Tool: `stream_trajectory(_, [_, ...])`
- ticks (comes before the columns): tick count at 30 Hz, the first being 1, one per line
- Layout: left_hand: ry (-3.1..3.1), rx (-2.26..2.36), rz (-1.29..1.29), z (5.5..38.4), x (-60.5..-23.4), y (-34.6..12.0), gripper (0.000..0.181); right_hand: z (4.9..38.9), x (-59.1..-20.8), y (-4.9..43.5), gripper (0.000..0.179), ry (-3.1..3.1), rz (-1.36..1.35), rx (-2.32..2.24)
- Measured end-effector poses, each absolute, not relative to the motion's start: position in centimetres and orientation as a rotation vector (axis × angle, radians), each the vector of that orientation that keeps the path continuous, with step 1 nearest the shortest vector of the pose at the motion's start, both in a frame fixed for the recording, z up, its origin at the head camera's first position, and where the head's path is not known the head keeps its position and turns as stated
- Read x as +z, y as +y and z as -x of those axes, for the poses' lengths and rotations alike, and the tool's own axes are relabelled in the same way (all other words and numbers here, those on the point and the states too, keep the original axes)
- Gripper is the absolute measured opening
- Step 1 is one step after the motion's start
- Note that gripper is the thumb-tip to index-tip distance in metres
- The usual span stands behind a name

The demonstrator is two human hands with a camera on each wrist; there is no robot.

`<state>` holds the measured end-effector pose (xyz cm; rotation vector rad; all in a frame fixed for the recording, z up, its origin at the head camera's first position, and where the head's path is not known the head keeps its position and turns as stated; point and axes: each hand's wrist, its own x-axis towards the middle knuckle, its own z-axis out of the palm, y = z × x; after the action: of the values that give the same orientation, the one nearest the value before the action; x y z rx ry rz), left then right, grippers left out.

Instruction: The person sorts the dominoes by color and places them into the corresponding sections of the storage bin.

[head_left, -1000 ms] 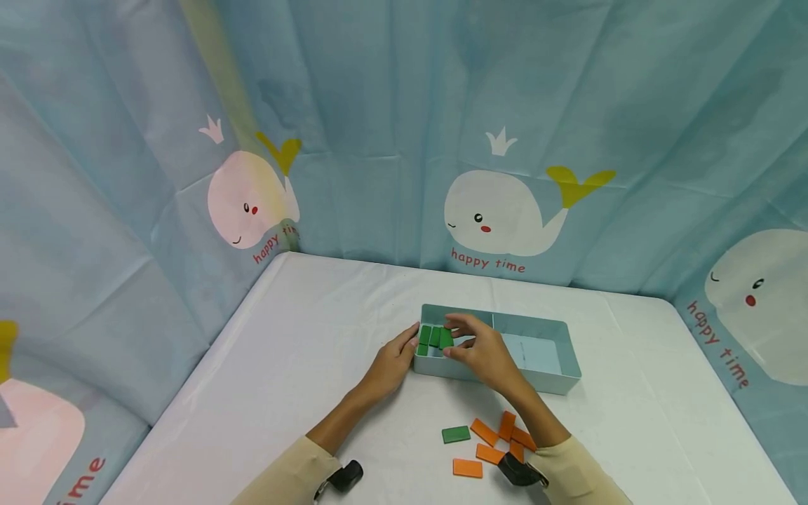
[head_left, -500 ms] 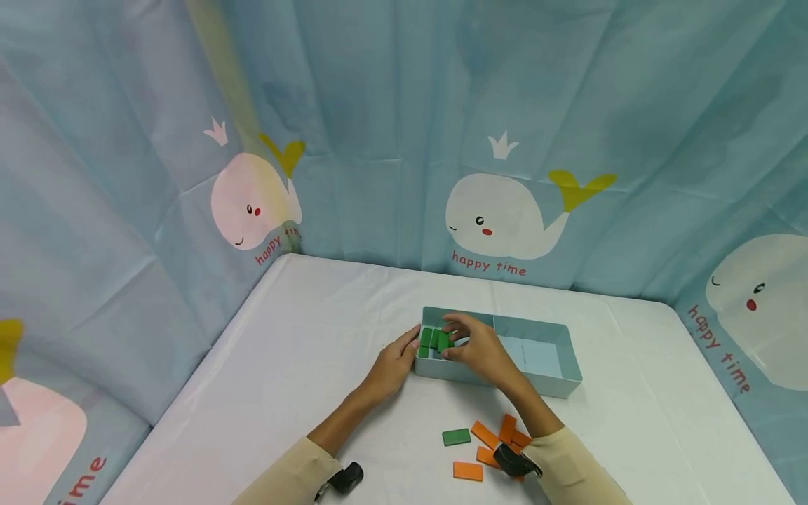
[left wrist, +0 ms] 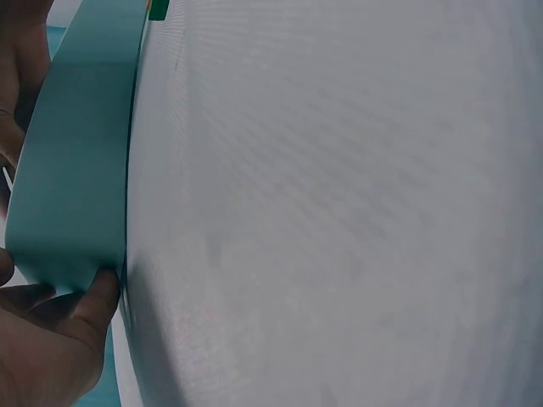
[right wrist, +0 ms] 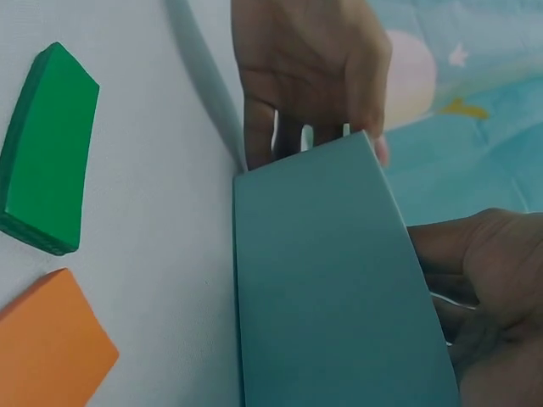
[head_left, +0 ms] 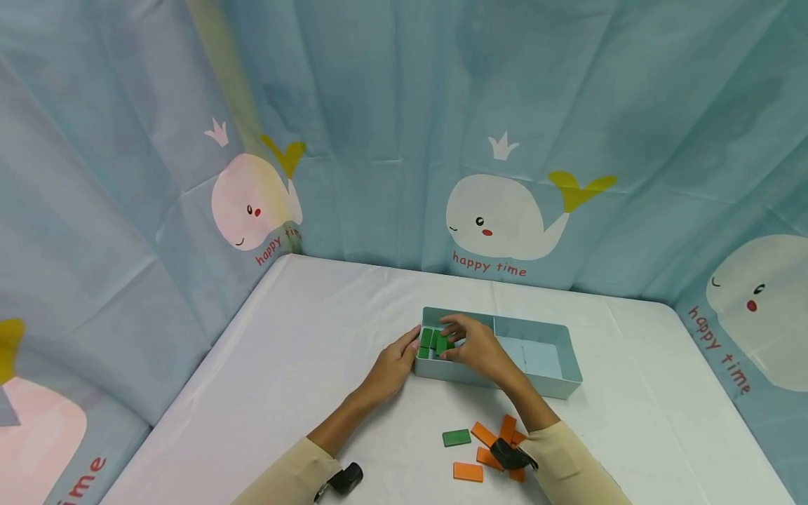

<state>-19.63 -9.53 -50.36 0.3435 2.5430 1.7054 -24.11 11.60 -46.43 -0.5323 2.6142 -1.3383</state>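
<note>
A long blue-green box (head_left: 442, 369) with a divider stands in the middle of the table in the head view. My left hand (head_left: 386, 368) rests its fingers against the box's left end. Over the left compartment, my right hand (head_left: 477, 349) pinches a green domino block (head_left: 442, 344) between thumb and fingers. Other green domino blocks (head_left: 426, 338) lie in that compartment beside it, partly hidden by the hand. In the right wrist view the box's front wall (right wrist: 331, 280) hides the compartment and what the fingers hold.
One green domino block (head_left: 456, 438) lies on the white table in front of the box. Several orange domino blocks (head_left: 468, 471) are scattered to its right and nearer, some under the right wrist's camera (head_left: 511, 454). A whale-printed curtain (head_left: 391, 189) surrounds the table.
My right hand has shifted slightly left within the left compartment, bringing its green block closer to the others. The left hand stays at the box's end.
</note>
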Motion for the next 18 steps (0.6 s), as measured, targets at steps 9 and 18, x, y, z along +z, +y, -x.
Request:
stream_trajectory(9, [2.538,1.710,-0.335,19.57,-50.52,-9.50,0.052,24.83,-46.79,11.34,0.060,2.589,0.577,-1.276])
stream_trajectory(18, [2.539,1.717,-0.348,19.60,-50.48,-9.51,0.053,25.03,-46.70,11.33,0.056,2.557,0.660,-1.248])
